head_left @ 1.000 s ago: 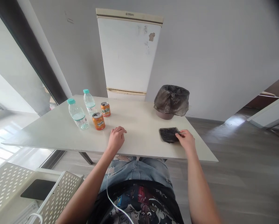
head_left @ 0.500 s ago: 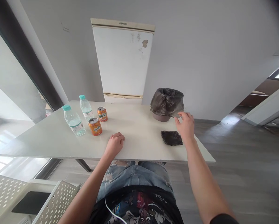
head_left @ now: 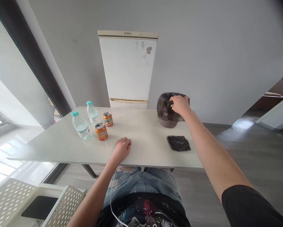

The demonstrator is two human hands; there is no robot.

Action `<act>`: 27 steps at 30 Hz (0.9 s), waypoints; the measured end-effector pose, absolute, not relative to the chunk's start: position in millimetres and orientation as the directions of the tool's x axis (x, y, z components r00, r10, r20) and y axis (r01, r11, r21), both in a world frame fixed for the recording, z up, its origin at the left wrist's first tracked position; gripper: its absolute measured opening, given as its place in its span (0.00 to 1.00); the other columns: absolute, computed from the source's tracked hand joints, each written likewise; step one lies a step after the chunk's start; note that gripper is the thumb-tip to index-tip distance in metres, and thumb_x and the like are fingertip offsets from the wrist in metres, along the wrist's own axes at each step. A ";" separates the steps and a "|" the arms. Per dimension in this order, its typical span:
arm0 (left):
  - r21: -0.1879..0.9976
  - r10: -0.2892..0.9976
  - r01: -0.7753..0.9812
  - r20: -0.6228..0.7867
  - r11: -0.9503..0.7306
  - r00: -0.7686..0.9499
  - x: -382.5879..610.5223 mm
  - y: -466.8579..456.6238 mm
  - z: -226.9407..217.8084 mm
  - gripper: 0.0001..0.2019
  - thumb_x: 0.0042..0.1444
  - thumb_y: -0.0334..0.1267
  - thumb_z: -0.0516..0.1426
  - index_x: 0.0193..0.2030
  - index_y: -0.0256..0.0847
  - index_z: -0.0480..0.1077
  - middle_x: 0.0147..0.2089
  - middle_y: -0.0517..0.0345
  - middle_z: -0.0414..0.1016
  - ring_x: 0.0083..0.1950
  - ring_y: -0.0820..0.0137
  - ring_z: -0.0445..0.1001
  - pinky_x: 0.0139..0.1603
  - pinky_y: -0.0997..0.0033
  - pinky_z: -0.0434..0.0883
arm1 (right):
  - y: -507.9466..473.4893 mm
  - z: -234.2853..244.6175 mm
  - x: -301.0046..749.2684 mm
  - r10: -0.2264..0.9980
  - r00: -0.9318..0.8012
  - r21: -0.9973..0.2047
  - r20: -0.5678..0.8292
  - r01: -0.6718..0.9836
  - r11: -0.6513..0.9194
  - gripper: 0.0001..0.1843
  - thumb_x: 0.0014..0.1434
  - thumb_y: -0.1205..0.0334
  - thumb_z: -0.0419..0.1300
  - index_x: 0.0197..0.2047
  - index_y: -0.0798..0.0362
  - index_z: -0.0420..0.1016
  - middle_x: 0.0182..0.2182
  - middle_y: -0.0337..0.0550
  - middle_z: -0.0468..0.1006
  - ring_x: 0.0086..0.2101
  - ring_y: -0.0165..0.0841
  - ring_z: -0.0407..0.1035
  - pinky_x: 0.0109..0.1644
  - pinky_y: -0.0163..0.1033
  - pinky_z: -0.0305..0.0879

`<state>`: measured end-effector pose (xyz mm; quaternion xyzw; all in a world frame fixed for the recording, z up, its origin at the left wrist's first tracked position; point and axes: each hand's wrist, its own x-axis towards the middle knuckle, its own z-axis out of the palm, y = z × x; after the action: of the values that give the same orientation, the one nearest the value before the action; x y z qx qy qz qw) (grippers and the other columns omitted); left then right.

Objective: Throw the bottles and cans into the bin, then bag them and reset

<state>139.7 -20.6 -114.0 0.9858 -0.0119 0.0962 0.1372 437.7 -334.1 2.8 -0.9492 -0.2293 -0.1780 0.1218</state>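
Head view: a bag [head_left: 164, 108] already lines the bin [head_left: 168, 123] on the desk [head_left: 141, 135], right hand [head_left: 180, 104] at its mouth, grip unclear, left hand [head_left: 122, 148] with fingers curled together, bottles [head_left: 82, 128] and cans [head_left: 101, 132] outside it.

White refrigerator [head_left: 127, 71] before grey wall [head_left: 203, 63]; pale perforated crate [head_left: 69, 200] lower left, dark flat object [head_left: 39, 207] inside

On the surface [head_left: 141, 134], from its near edge, the near bottle [head_left: 82, 128] and far bottle [head_left: 92, 115] stand at 10 o'clock, the near can [head_left: 101, 132] and far can [head_left: 108, 120] toward 11. The bin [head_left: 167, 123], liner [head_left: 164, 108] in it, stands at 1, a bag [head_left: 178, 143] before it at 2; behind the surface, the fridge [head_left: 128, 69] at 12.
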 end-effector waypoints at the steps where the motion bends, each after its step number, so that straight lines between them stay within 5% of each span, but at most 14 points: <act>1: 0.270 0.005 -0.048 0.190 -0.962 0.982 139.7 -20.6 -113.8 0.13 0.60 0.22 0.50 0.39 0.43 0.71 0.41 0.54 0.75 0.45 0.62 0.72 0.51 0.62 0.68 | -330.4 5.8 432.9 0.420 0.821 -0.176 0.387 0.513 -0.840 0.18 0.62 0.73 0.59 0.54 0.57 0.80 0.52 0.58 0.80 0.52 0.50 0.71 0.60 0.59 0.60; 5: 0.260 0.007 -0.042 0.185 -0.965 0.983 140.3 -20.0 -114.8 0.13 0.59 0.22 0.50 0.39 0.43 0.71 0.42 0.53 0.75 0.45 0.61 0.72 0.50 0.62 0.67 | -311.9 15.9 409.5 0.464 0.800 -0.366 0.381 0.591 -0.719 0.19 0.62 0.73 0.61 0.56 0.57 0.81 0.56 0.58 0.81 0.54 0.48 0.74 0.56 0.49 0.69; 9: 0.243 -0.003 -0.048 0.183 -0.969 0.983 141.0 -18.8 -117.5 0.12 0.59 0.22 0.50 0.39 0.43 0.70 0.43 0.53 0.74 0.46 0.61 0.71 0.50 0.62 0.67 | -287.8 29.0 381.7 0.505 0.748 -0.448 0.431 0.663 -0.600 0.16 0.60 0.74 0.65 0.51 0.55 0.83 0.49 0.53 0.84 0.51 0.46 0.77 0.59 0.49 0.70; 15: 0.228 -0.002 -0.045 0.184 -0.973 0.983 141.0 -17.5 -120.0 0.12 0.60 0.23 0.50 0.40 0.43 0.70 0.43 0.54 0.74 0.47 0.61 0.71 0.50 0.61 0.66 | -251.8 45.7 329.4 0.646 0.591 -0.420 0.484 0.804 -0.421 0.14 0.61 0.76 0.64 0.48 0.54 0.82 0.48 0.50 0.83 0.49 0.43 0.77 0.57 0.49 0.70; 22: 0.210 -0.002 -0.040 0.179 -0.977 0.984 141.6 -17.9 -120.4 0.11 0.61 0.24 0.51 0.40 0.43 0.71 0.45 0.51 0.76 0.49 0.58 0.72 0.52 0.60 0.67 | -227.2 61.1 294.1 0.686 0.539 -0.573 0.489 0.791 -0.213 0.12 0.60 0.74 0.66 0.46 0.52 0.81 0.46 0.43 0.85 0.49 0.38 0.78 0.58 0.44 0.70; 27: 0.222 0.025 -0.011 0.161 -0.975 0.987 141.8 -19.6 -119.7 0.11 0.60 0.24 0.52 0.41 0.44 0.72 0.47 0.50 0.77 0.51 0.56 0.74 0.53 0.59 0.68 | -231.6 70.7 286.6 0.749 0.468 -0.468 0.470 0.851 -0.238 0.15 0.60 0.76 0.63 0.47 0.51 0.80 0.47 0.43 0.84 0.48 0.38 0.77 0.55 0.42 0.70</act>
<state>141.8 -19.6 -119.7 0.9904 0.0036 0.0817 0.1117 286.6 -231.6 70.7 -0.7834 -0.5106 -0.0738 0.3466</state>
